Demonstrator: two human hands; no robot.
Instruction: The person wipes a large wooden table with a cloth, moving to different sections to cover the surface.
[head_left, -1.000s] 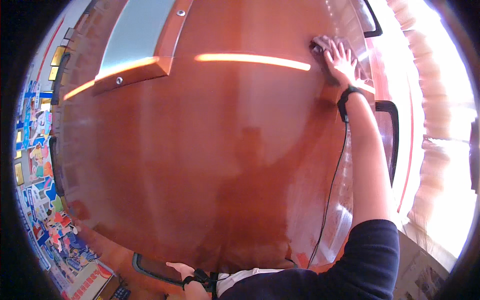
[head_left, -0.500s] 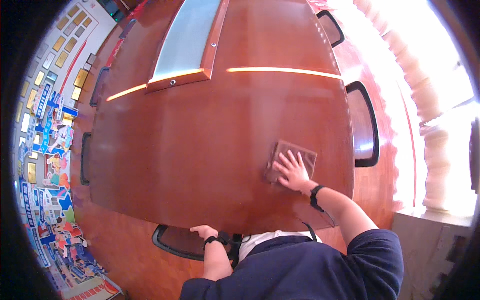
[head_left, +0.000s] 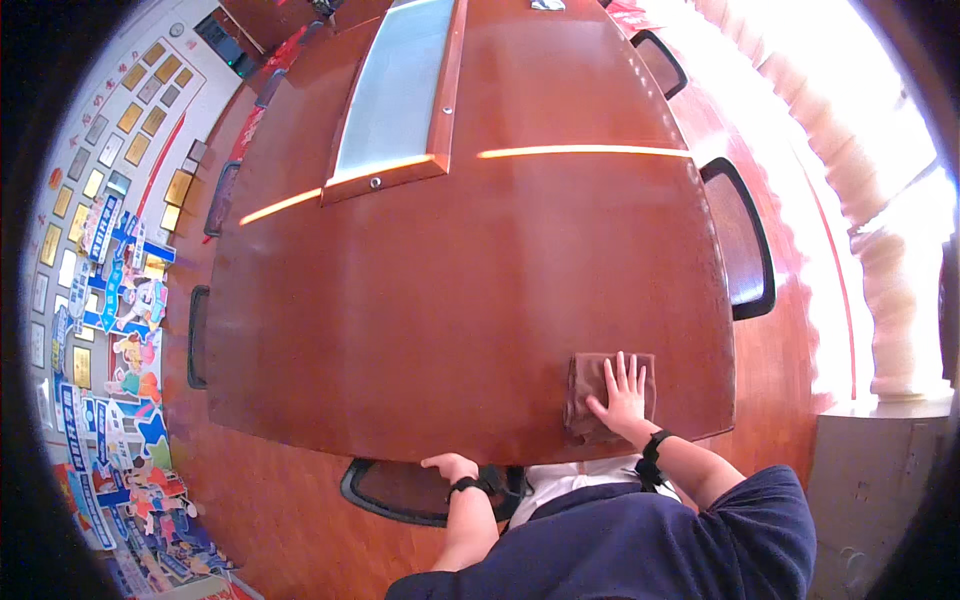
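My right hand [head_left: 626,402] lies flat with its fingers spread on a folded brown cloth [head_left: 587,388], pressing it to the table top. Under both is a large reddish-brown polished wooden table [head_left: 430,300]; the cloth is close to its near edge, toward the right corner. At the same near edge, further left, my left hand [head_left: 452,466] rests with a finger stretched out to the left and nothing in it. Its other fingers show only in part. Each wrist wears a black band.
A long pale inset panel [head_left: 398,90] in a wooden frame runs down the table's far middle. Black-framed chairs stand along both sides, one chair [head_left: 745,240] at right. Another chair [head_left: 395,495] is tucked by my left arm. A grey cabinet [head_left: 868,500] stands right.
My right hand has drawn the cloth nearer to me, toward the table's near edge. The left hand stays at the edge. The whole view has shifted slightly.
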